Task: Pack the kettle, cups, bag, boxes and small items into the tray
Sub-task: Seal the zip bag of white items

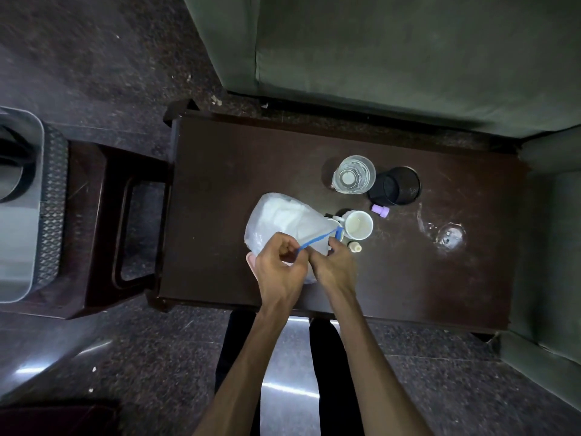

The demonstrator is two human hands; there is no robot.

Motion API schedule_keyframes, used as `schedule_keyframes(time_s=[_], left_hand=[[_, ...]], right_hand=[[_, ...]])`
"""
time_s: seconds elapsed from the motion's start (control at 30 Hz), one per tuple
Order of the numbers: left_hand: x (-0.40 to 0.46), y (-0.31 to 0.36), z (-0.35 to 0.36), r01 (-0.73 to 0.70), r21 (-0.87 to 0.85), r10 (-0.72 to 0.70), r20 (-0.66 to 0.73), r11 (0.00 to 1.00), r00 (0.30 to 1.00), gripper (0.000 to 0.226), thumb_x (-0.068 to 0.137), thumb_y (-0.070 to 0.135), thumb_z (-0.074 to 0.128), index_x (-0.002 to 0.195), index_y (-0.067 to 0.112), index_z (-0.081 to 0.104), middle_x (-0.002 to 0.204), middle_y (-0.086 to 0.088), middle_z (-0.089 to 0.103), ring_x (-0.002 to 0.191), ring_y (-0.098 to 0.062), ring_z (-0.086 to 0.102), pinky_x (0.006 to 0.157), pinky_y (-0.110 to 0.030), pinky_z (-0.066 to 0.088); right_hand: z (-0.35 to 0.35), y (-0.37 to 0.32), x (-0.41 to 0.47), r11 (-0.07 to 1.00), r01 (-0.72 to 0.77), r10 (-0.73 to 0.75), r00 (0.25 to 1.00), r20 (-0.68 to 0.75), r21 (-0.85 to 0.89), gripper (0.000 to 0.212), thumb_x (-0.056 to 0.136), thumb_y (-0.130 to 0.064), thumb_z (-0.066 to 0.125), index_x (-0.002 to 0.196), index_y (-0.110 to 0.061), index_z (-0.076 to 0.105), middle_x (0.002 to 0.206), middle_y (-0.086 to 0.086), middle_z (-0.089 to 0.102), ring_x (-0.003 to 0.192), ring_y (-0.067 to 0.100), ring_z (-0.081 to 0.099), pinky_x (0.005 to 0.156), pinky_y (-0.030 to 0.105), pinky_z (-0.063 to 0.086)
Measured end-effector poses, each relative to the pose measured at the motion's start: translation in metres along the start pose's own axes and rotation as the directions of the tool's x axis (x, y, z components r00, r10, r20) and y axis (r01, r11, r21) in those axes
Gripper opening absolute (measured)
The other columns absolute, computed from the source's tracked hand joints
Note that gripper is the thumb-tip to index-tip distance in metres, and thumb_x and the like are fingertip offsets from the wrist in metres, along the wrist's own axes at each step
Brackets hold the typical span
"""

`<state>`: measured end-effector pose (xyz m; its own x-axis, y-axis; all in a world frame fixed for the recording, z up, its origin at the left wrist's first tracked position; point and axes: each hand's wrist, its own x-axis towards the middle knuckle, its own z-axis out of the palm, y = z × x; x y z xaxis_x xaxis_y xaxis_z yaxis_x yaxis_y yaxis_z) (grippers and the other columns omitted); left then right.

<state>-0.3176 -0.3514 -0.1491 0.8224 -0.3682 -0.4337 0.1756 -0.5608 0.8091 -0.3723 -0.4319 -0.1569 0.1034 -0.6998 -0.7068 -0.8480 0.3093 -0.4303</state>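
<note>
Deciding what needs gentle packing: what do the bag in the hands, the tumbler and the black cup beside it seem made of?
The bag looks like thin, frosted plastic film: crinkled, translucent, white contents showing through, blue strip at its mouth. The tumbler looks like clear glass, see-through with bright rim glints, though hard plastic is possible. The black cup appears to be metal mesh, finely perforated, matte.

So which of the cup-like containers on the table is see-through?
The clear glass, farthest from the person, left of the black mesh cup. The white mug beside the bag is opaque.
</note>
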Motion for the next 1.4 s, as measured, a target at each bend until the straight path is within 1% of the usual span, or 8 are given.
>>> schedule_keyframes(time_s=[0.17, 0.27, 0.47, 0.67, 1.0, 1.1, 1.27, 1.4], left_hand=[[-0.003, -0.007, -0.002, 0.005, 0.064, -0.004, -0.014, 0.998, 1.000, 0.010, 0.075, 0.011, 0.068, 0.073, 0.015, 0.059, 0.064, 0.003, 0.063, 0.061, -0.018, 0.062, 0.091, -0.069, 0.051], [-0.001, -0.010, -0.001, 0.028, 0.110, -0.019, -0.082, 0.994, 0.996, 0.021, 0.074, 0.001, 0.068, 0.070, 0.015, 0.053, 0.060, 0.004, 0.056, 0.065, -0.028, 0.056, 0.083, -0.062, 0.052], [-0.002, 0.000, 0.002, -0.141, 0.090, 0.154, -0.170, 0.986, 0.973, 0.023, 0.071, 0.000, 0.065, 0.065, 0.010, 0.044, 0.058, -0.004, 0.047, 0.054, -0.023, 0.043, 0.068, -0.064, 0.049], [0.004, 0.005, -0.006, -0.264, 0.086, 0.277, -0.292, 0.961, 0.915, 0.028, 0.067, -0.014, 0.064, 0.061, 0.001, 0.041, 0.057, -0.011, 0.041, 0.052, -0.029, 0.036, 0.049, -0.042, 0.036], [0.015, 0.005, -0.013, -0.238, 0.111, 0.260, -0.300, 0.965, 0.918, 0.021, 0.073, -0.006, 0.067, 0.066, 0.001, 0.049, 0.062, -0.009, 0.051, 0.054, -0.025, 0.047, 0.054, -0.035, 0.043], [0.015, 0.005, -0.011, -0.240, 0.098, 0.259, -0.313, 0.966, 0.914, 0.020, 0.074, -0.002, 0.067, 0.066, 0.003, 0.049, 0.062, -0.007, 0.052, 0.055, -0.022, 0.049, 0.056, -0.031, 0.044], [0.016, 0.000, -0.011, -0.247, 0.033, 0.247, -0.251, 0.968, 0.936, 0.018, 0.077, 0.003, 0.066, 0.068, 0.004, 0.050, 0.062, -0.007, 0.053, 0.058, -0.026, 0.053, 0.056, -0.039, 0.047], [0.020, 0.004, -0.005, -0.204, 0.024, 0.204, -0.211, 0.979, 0.956, 0.019, 0.078, 0.015, 0.065, 0.069, 0.007, 0.051, 0.062, -0.006, 0.055, 0.058, -0.027, 0.054, 0.057, -0.037, 0.048]], right_hand=[[-0.001, -0.006, 0.002, 0.999, 0.035, -0.035, 0.996, -0.077, -0.009, 0.037, 0.074, -0.015, 0.074, 0.056, -0.014, 0.042, 0.048, -0.007, 0.043, 0.050, 0.013, 0.041, 0.050, 0.024, 0.030], [-0.006, -0.012, -0.003, 0.988, 0.095, -0.103, 0.993, -0.057, -0.125, 0.009, 0.074, -0.017, 0.068, 0.077, -0.019, 0.060, 0.070, -0.005, 0.064, 0.067, 0.021, 0.059, 0.060, 0.025, 0.039], [-0.020, -0.012, -0.005, 0.960, 0.141, -0.159, 0.986, -0.054, -0.243, 0.027, 0.084, -0.010, 0.058, 0.103, -0.017, 0.074, 0.095, 0.015, 0.075, 0.092, 0.039, 0.067, 0.074, 0.028, 0.043], [-0.019, -0.023, -0.001, 0.935, 0.120, -0.166, 0.979, 0.114, 0.333, 0.042, 0.090, -0.001, 0.058, 0.069, -0.030, 0.080, 0.063, -0.009, 0.070, 0.064, 0.012, 0.067, 0.065, 0.040, 0.062], [-0.010, -0.037, -0.008, 0.987, 0.121, -0.140, 0.970, 0.197, 0.108, 0.038, 0.079, -0.064, 0.057, 0.072, -0.034, 0.079, 0.074, -0.019, 0.075, 0.073, -0.003, 0.068, 0.073, 0.030, 0.055], [0.002, -0.037, -0.012, 0.957, 0.268, -0.271, 0.963, -0.010, -0.107, 0.011, 0.075, -0.033, 0.077, 0.081, -0.024, 0.078, 0.087, -0.009, 0.075, 0.084, 0.009, 0.071, 0.076, 0.028, 0.055], [0.001, -0.041, -0.011, 0.953, 0.299, -0.300, 0.954, 0.007, 0.043, 0.053, 0.067, -0.011, 0.081, 0.116, -0.025, 0.068, 0.094, -0.016, 0.071, 0.082, -0.007, 0.063, 0.068, 0.007, 0.043], [-0.008, -0.039, -0.010, 0.973, 0.198, -0.205, 0.977, 0.050, 0.120, 0.020, 0.073, -0.010, 0.073, 0.084, -0.026, 0.075, 0.075, -0.006, 0.072, 0.068, 0.005, 0.065, 0.064, 0.024, 0.050]])
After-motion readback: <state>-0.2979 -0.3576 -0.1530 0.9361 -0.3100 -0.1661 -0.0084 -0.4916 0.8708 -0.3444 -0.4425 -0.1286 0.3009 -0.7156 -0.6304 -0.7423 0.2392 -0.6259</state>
